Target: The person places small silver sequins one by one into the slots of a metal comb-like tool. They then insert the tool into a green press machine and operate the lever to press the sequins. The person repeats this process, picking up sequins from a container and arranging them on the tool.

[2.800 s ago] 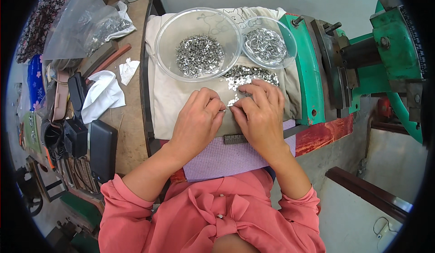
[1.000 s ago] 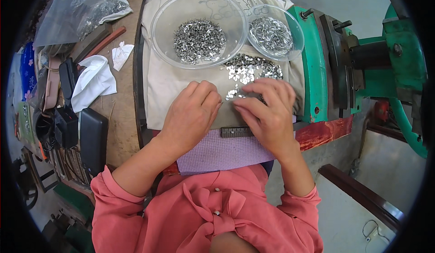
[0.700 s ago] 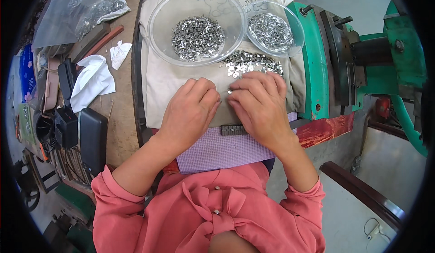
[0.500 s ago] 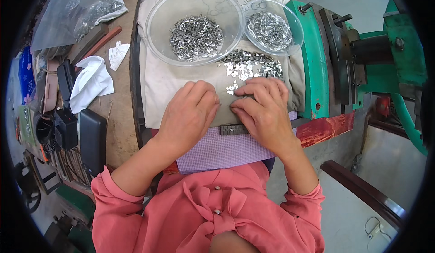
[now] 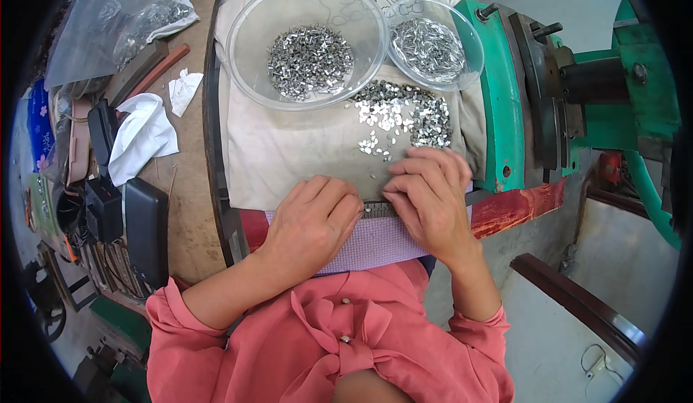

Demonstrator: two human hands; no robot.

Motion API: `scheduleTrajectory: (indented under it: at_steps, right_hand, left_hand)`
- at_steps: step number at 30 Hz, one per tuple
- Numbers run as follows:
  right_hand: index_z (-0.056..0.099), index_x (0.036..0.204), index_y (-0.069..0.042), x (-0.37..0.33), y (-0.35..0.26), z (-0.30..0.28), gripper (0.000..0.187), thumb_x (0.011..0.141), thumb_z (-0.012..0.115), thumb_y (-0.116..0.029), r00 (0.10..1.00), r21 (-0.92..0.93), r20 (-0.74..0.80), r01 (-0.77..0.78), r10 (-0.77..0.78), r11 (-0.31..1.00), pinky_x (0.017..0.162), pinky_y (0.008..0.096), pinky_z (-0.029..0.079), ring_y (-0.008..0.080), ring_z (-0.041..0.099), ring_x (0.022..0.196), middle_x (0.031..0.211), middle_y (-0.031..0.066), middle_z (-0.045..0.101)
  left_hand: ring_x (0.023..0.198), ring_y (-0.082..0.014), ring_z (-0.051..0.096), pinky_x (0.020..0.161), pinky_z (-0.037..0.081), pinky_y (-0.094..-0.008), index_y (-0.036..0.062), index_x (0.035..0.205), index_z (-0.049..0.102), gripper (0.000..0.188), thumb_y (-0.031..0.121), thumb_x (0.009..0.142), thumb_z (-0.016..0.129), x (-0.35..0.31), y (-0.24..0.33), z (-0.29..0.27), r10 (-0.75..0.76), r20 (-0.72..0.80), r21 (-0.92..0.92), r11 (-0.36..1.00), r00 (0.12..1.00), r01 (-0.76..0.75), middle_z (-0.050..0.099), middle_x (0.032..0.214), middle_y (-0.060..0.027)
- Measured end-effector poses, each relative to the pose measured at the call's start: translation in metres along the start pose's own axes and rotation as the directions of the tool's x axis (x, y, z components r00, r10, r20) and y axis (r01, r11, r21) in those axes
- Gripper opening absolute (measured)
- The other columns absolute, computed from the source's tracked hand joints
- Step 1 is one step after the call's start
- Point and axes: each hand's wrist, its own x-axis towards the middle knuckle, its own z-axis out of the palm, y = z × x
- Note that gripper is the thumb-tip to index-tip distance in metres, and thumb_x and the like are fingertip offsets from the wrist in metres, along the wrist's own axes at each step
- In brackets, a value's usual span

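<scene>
A dark, narrow metal strip with a row of fine notches or marks (image 5: 376,210) lies at the near edge of the beige cloth (image 5: 289,143). My left hand (image 5: 312,217) is closed at its left end, thumb and fingertips pressed together. At the other end my right hand (image 5: 431,201) bends its fingers in a pinch. Whatever sits between the fingertips of either hand is hidden or too small to name. Beyond my right hand, small flat silvery metal pieces (image 5: 385,116) lie spread on the cloth, some shiny and some dark. A few loose ones rest closer to my fingers.
A large clear bowl (image 5: 235,71) holds small metal pieces; a smaller clear bowl (image 5: 477,60) holds longer shiny ones. On the right stands a green machine (image 5: 503,125). The wooden bench (image 5: 198,208) at left carries a black case (image 5: 146,222) and white cloth (image 5: 148,132).
Both hands have come down toward me from the cloth to the notched strip. Their fingertips now meet its two ends, and more of the loose pieces are uncovered.
</scene>
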Motion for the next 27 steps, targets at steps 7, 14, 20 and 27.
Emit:
scheduleTrajectory:
  at_steps: [7, 14, 20, 27]
  right_hand:
    - [0.071, 0.088, -0.014, 0.006, 0.001, -0.004, 0.015, 0.074, 0.077, -0.010, 0.999, 0.001, -0.048, -0.013, 0.013, 1.000, 0.104, 0.0467, 0.034, 0.0262, 0.056, 0.116, 0.110, 0.0014, 0.063]
    - [0.071, 0.087, -0.013, 0.029, 0.007, 0.005, 0.008, 0.082, 0.066, -0.017, 0.992, -0.009, 0.093, 0.081, -0.080, 0.997, 0.109, 0.0487, 0.030, 0.0271, 0.051, 0.122, 0.111, 0.0024, 0.061]
    - [0.069, 0.088, -0.012, 0.030, 0.001, 0.006, 0.011, 0.078, 0.073, -0.015, 0.995, -0.007, 0.084, 0.063, -0.062, 0.998, 0.110, 0.0507, 0.028, 0.0268, 0.052, 0.122, 0.110, 0.0027, 0.061]
    - [0.069, 0.087, -0.013, 0.019, 0.001, 0.007, 0.013, 0.077, 0.077, -0.014, 0.998, -0.062, 0.001, 0.059, -0.059, 0.996, 0.109, 0.0494, 0.028, 0.0241, 0.055, 0.119, 0.108, 0.0001, 0.063]
  left_hand:
    - [0.086, -0.0298, 0.058, 0.075, 0.047, -0.0410, 0.0052, 0.095, 0.061, 0.030, 0.008, 0.071, 0.079, 0.001, 0.004, -0.003, -0.049, 0.034, -0.017, 0.999, 0.998, 0.049, 0.062, 0.097, -0.0090]
    - [0.086, -0.0286, 0.057, 0.075, 0.046, -0.0397, 0.0061, 0.093, 0.060, 0.028, 0.009, 0.072, 0.078, 0.004, 0.002, 0.007, -0.009, 0.016, 0.001, 1.000, 1.000, 0.009, 0.062, 0.098, -0.0071]
    - [0.085, -0.0283, 0.057, 0.074, 0.047, -0.0393, 0.0058, 0.091, 0.060, 0.026, 0.006, 0.072, 0.078, 0.000, 0.001, 0.004, -0.025, 0.017, -0.017, 1.000, 1.000, 0.026, 0.062, 0.097, -0.0066]
    - [0.083, -0.0286, 0.057, 0.073, 0.047, -0.0395, 0.0056, 0.091, 0.060, 0.028, 0.006, 0.071, 0.079, 0.003, 0.003, 0.001, -0.070, -0.007, -0.054, 0.996, 0.998, 0.070, 0.062, 0.095, -0.0078]
